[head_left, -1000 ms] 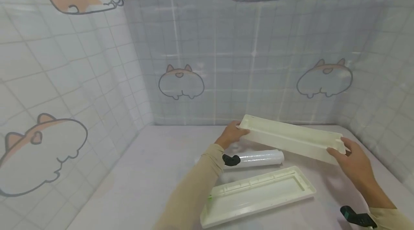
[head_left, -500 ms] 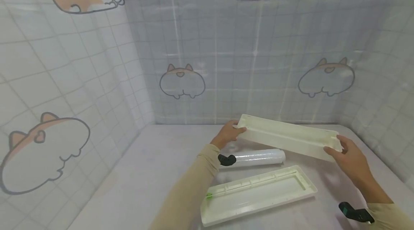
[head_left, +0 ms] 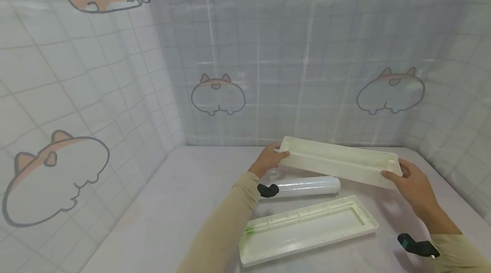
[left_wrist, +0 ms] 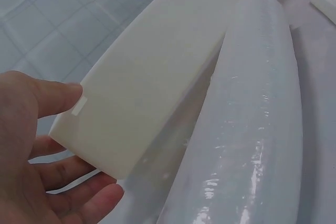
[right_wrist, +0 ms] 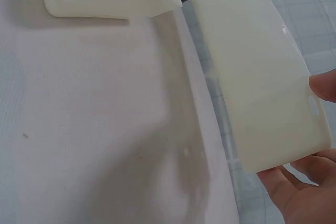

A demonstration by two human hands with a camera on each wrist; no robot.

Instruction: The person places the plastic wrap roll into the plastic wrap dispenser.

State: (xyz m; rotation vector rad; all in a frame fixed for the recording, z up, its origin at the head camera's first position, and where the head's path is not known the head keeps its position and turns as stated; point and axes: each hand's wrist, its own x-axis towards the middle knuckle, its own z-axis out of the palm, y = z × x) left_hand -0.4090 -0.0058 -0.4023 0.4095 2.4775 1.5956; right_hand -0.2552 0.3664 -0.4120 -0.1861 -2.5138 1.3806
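While hands [head_left: 265,161] [head_left: 416,187] half-curl, gripping cream trough [head_left: 337,162]

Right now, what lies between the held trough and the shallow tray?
In the head view, the glossy white roll lies between the held trough and the shallow tray; past the roll's right end, only tabletop shows.

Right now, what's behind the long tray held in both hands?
Behind the held tray: cartoon-print sheeting and, above the tray's right end, the back edge of the table. The tray's left part covers a stretch of that edge; anything there can't be seen.
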